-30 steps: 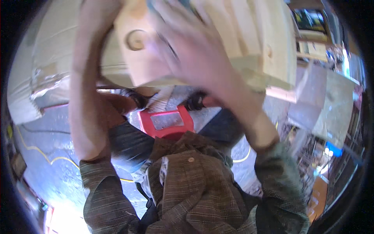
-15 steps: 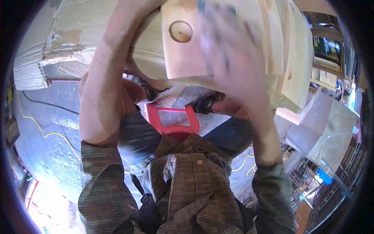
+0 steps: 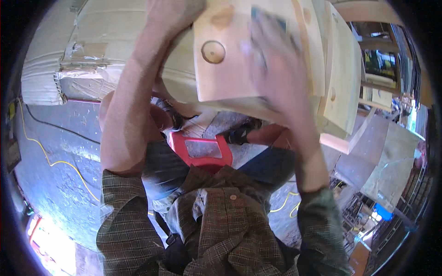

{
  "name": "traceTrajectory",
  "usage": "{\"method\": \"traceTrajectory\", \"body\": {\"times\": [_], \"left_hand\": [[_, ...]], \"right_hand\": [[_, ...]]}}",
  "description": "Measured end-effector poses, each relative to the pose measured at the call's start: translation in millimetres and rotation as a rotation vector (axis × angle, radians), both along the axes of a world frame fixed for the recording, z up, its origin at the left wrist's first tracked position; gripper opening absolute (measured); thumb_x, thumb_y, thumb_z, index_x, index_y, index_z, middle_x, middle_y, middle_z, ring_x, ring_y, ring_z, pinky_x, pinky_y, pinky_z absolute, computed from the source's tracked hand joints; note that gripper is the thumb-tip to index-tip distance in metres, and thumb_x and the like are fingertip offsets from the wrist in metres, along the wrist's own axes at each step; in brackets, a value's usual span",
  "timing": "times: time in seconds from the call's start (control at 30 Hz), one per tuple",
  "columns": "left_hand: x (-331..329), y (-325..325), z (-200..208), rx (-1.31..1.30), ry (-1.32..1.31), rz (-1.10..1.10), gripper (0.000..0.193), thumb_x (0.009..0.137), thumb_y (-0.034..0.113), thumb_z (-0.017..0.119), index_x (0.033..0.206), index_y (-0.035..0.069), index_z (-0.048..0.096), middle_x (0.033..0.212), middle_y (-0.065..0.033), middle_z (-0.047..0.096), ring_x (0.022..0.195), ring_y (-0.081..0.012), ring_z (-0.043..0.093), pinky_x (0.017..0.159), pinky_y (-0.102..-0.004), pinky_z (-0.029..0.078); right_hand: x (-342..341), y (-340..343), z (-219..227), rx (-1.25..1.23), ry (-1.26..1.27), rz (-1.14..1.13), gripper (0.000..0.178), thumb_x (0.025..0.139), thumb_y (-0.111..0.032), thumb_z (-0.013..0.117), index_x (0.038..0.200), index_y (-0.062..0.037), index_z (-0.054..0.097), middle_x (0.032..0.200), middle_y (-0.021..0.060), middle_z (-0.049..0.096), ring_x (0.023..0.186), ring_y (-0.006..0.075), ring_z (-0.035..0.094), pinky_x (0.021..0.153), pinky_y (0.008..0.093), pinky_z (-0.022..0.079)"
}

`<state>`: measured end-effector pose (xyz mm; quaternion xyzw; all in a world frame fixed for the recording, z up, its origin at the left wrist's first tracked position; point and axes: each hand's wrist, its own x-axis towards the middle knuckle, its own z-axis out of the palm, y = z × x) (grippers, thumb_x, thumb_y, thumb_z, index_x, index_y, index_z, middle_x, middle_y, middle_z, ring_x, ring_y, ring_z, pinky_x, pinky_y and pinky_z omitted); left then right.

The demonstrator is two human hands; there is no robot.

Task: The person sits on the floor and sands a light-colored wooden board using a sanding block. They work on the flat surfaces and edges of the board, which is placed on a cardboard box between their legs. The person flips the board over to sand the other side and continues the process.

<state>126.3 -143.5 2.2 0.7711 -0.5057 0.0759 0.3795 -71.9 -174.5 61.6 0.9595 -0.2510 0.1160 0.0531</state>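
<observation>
A pale wooden board [image 3: 225, 80] with a round shallow hole [image 3: 213, 52] lies in front of me at the top of the view. My left hand [image 3: 182, 13] rests at the board's far left edge, its fingers curled against it and partly cut off by the frame. Smeared by motion, my right hand [image 3: 278, 64] lies over the board's right part. Under its fingers shows a flat teal pad [image 3: 276, 20], mostly hidden, pressed on the wood; its exact kind is unclear.
More pale boards [image 3: 340, 73] lie to the right of and beneath this one. Brown cardboard [image 3: 41, 83] covers the surface at left. A red plastic stool [image 3: 207, 161] is below me, between my legs. A yellow cord [image 3: 60, 162] runs along the floor.
The board and surroundings sit slightly lower in view. My right hand stays on the board with the pad, blurred in both frames; my left hand keeps to the board's left edge.
</observation>
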Motion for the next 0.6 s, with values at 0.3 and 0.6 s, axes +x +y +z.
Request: {"method": "traceTrajectory", "body": {"times": [0.3, 0.6], "left_hand": [[-4.9, -5.0, 5.1, -0.064, 0.003, -0.055, 0.039, 0.09, 0.02, 0.044, 0.123, 0.0, 0.048, 0.117, -0.02, 0.056, 0.112, -0.0332, 0.05, 0.099, -0.0484, 0.032], [18.2, 14.6, 13.8, -0.049, 0.007, -0.078, 0.032, 0.088, 0.023, 0.048, 0.113, 0.005, 0.058, 0.113, -0.015, 0.06, 0.108, -0.0322, 0.053, 0.092, -0.0468, 0.038]], "right_hand": [[-51.5, -132.5, 21.5, -0.153, 0.04, -0.236, 0.033, 0.092, -0.027, 0.046, 0.112, -0.007, 0.062, 0.117, 0.0135, 0.059, 0.105, 0.0263, 0.059, 0.089, 0.0369, 0.043], [4.5, 43.7, -4.7, 0.16, -0.098, 0.17, 0.04, 0.086, -0.025, 0.055, 0.118, -0.0006, 0.055, 0.129, 0.0181, 0.05, 0.121, 0.0305, 0.045, 0.1, 0.0475, 0.033]]}}
